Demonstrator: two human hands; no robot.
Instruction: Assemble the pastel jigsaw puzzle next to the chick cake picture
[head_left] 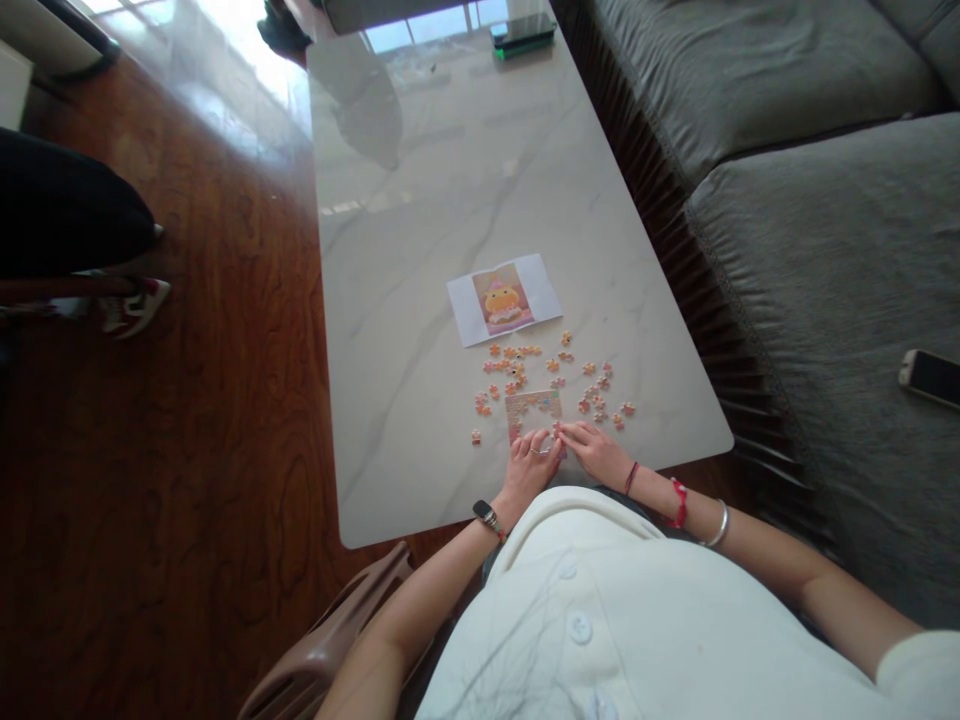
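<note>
Jigsaw point(532, 399), part-built, just ahead of both hands.
Left hand point(532, 462) over near edge, right hand point(598, 452) at right side; fingertips bunched close, piece held or not, cannot tell.

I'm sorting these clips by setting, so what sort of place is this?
Most likely a living room in a home: a grey fabric-covered sofa runs beside a low, white marble-patterned table, and the floor is glossy reddish-brown wood.
</note>
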